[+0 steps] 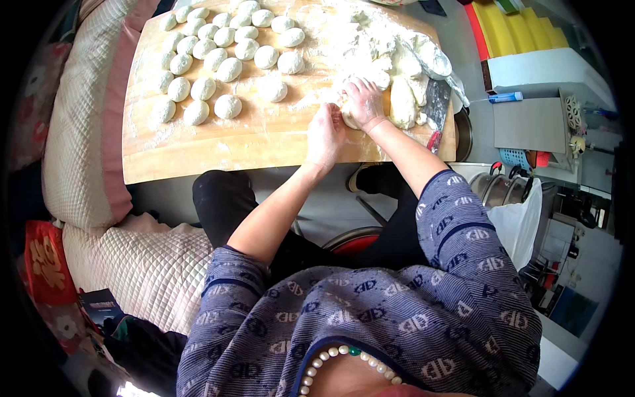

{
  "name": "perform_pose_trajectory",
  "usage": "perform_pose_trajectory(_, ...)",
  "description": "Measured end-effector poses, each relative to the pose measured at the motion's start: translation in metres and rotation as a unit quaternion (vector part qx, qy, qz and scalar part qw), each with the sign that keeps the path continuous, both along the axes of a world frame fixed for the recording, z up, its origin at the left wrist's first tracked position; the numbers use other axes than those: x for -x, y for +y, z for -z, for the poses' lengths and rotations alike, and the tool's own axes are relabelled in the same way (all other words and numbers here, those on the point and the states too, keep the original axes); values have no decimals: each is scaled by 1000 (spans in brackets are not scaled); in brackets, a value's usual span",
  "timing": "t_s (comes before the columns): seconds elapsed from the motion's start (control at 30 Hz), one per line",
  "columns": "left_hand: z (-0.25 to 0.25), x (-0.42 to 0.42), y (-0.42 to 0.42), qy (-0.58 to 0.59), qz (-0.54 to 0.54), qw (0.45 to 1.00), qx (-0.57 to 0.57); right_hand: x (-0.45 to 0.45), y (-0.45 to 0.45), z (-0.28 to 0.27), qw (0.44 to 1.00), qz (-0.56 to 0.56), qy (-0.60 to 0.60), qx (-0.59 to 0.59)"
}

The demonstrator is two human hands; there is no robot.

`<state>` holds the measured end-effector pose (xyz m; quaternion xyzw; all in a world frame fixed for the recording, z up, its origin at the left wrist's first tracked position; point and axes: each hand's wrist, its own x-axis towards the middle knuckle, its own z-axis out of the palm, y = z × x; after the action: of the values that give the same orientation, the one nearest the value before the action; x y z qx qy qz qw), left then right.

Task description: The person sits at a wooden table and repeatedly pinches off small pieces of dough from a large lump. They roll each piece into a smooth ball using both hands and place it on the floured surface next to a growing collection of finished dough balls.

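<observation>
My right hand (364,103) presses on a small piece of dough (349,118) near the front of a wooden board (268,144). Close against it is my left hand (325,136), its fingers curled in at the dough's left side and partly hidden. Just right of the hands lies a long lump of dough (403,102). Behind them spreads a heap of floury dough (364,42). Several rounded, flour-dusted dough balls (228,106) sit in loose rows across the board's left half. A flat-bladed tool (437,105) with a red handle rests near the right edge.
A metal scoop (437,63) lies at the dough's far right. To the left runs a quilted sofa cover (79,124). My knees are under the board's front edge, above a round red-seated stool (352,242). A white plastic bag (518,223) and pot lids (491,188) stand right.
</observation>
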<state>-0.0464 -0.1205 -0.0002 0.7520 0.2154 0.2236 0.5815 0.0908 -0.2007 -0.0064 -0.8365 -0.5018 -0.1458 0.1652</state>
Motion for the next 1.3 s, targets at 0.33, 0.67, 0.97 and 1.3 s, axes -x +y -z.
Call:
perform_pose_trajectory(0.33, -9, 16, -2, -11, 52, 985, -164, 27, -8, 6, 992, 63, 95, -46)
perform_pose_trajectory(0.67, 2, 5, -6, -59, 4, 998, 12, 6, 9, 19, 930, 148, 307, -140)
perform_pose_trajectory(0.97, -3, 4, 0, -19, 22, 998, 53, -5, 2, 3, 999, 9, 42, -12)
perform_pose_trajectory(1.3, -4, 8, -10, -44, 44, 997, 41, 28, -7, 12, 974, 107, 175, -94)
